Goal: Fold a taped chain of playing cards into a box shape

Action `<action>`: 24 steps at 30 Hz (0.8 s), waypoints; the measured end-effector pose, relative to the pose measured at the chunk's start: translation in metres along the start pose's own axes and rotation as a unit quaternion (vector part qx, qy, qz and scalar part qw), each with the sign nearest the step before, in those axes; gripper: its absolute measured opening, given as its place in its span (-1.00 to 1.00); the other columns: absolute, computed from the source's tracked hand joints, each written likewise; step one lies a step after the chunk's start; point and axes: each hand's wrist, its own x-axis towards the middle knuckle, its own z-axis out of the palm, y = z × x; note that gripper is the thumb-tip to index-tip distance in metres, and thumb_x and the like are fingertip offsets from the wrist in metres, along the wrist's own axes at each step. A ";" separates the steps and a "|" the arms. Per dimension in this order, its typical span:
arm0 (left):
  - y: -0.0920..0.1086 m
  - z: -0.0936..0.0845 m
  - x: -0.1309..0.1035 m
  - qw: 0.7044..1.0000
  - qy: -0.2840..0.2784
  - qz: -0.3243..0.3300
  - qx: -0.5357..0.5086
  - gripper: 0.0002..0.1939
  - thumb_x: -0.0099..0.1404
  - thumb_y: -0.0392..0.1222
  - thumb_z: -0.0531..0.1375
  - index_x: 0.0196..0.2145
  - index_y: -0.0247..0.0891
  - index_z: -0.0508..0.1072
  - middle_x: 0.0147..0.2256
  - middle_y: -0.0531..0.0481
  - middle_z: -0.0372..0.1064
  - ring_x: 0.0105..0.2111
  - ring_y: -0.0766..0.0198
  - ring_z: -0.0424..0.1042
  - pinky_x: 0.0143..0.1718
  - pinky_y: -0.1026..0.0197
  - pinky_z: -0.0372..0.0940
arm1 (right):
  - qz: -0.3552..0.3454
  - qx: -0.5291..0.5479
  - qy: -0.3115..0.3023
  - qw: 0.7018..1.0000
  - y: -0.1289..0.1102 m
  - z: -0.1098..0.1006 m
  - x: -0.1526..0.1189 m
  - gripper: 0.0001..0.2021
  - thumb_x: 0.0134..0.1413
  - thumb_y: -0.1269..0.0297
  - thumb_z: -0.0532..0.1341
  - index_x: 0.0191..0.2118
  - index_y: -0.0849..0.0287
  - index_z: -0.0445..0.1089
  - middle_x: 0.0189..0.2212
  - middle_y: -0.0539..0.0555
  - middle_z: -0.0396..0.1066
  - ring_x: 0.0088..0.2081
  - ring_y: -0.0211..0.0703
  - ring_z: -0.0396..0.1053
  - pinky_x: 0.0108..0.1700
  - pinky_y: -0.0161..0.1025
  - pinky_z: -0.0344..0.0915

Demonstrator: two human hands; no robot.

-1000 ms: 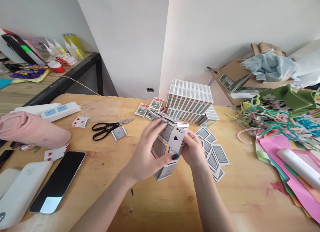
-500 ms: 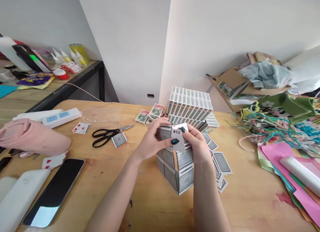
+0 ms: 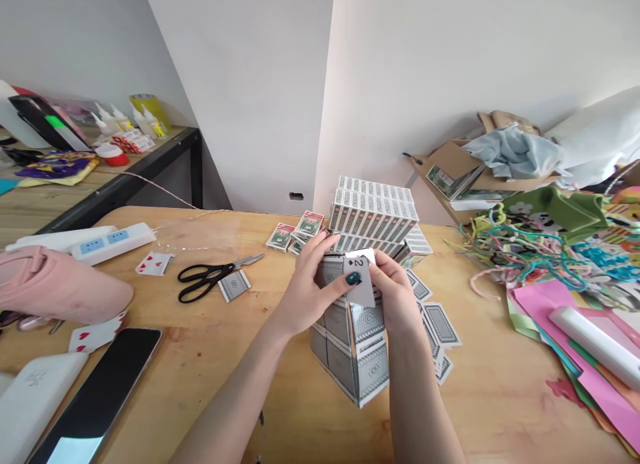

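Note:
A box-like form covered in grey-backed playing cards [image 3: 334,347] stands upright in front of me. A playing card marked 2 [image 3: 361,292] lies face out against its upper corner. My left hand [image 3: 313,287] wraps the form's left top edge, its thumb pressing on that card. At the right, my right hand [image 3: 395,287] grips the card's upper edge and the form's side, with its thumb bent behind the top. The inside of the form and some fingertips are hidden. Several loose grey-backed cards [image 3: 442,324] lie just right of my right forearm.
Behind the form stands a stack of card boxes [image 3: 375,207], with red and green card packs [image 3: 281,237] beside it. Black-handled scissors [image 3: 205,277], a phone [image 3: 103,391] and a power strip [image 3: 115,241] are on the left. Tangled yarn [image 3: 540,251] and coloured paper [image 3: 550,304] lie right.
My right thumb has slid from the card's face to behind its upper edge. My left thumb stays on the card. The view has shifted slightly.

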 end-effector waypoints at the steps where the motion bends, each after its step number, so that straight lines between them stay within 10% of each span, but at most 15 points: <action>1: 0.004 0.001 -0.003 1.000 0.004 -0.022 0.006 -0.35 0.21 0.09 0.19 0.21 -0.05 0.13 0.31 -0.08 -0.13 0.32 0.03 -0.22 0.28 -0.07 -0.15 | -0.015 -0.010 0.022 1.000 0.000 0.002 0.000 -0.81 0.03 0.13 0.29 -0.29 0.12 0.42 -0.47 -0.02 0.44 -0.49 -0.27 0.34 -0.45 -0.37 0.27; 4: 0.017 0.005 -0.011 0.999 -0.001 -0.043 0.022 -0.28 0.19 0.06 0.22 0.24 -0.09 0.09 0.26 -0.11 0.04 0.26 0.02 0.02 0.24 -0.04 0.00 | -0.085 -0.064 0.083 0.991 0.001 0.008 -0.001 -0.81 0.05 0.14 0.27 -0.27 0.12 0.40 -0.39 0.01 0.46 -0.39 -0.22 0.38 -0.33 -0.32 0.32; 9: 0.026 0.011 -0.013 0.992 0.092 -0.005 0.085 -0.73 0.30 -0.15 0.10 -0.06 -0.21 0.42 -0.13 -0.06 0.48 -0.20 0.21 0.49 -0.17 0.22 0.37 | -0.140 -0.122 0.097 0.978 0.001 0.013 -0.004 -0.83 0.08 0.14 0.24 -0.27 0.12 0.36 -0.38 0.02 0.44 -0.37 -0.18 0.38 -0.27 -0.25 0.34; 20: 0.005 -0.008 -0.003 0.883 0.176 0.077 0.428 -0.75 0.34 -0.25 0.00 -0.52 -0.23 0.26 -0.57 0.01 0.31 -0.55 0.23 0.34 -0.52 0.22 0.07 | -0.113 -0.255 0.028 0.960 0.002 0.004 -0.003 -0.67 0.20 0.04 0.06 -0.45 0.15 0.32 -0.52 0.01 0.31 -0.42 -0.17 0.34 -0.32 -0.22 0.33; 24: 0.004 -0.021 0.000 0.883 0.178 0.104 0.421 -0.71 0.34 -0.25 0.02 -0.55 -0.22 0.22 -0.60 0.05 0.27 -0.58 0.28 0.29 -0.53 0.24 0.05 | -0.218 -0.444 0.134 0.859 -0.007 -0.012 -0.006 -0.83 0.02 0.19 0.23 -0.25 0.12 0.40 -0.35 0.09 0.34 -0.27 -0.04 0.34 -0.16 -0.04 0.31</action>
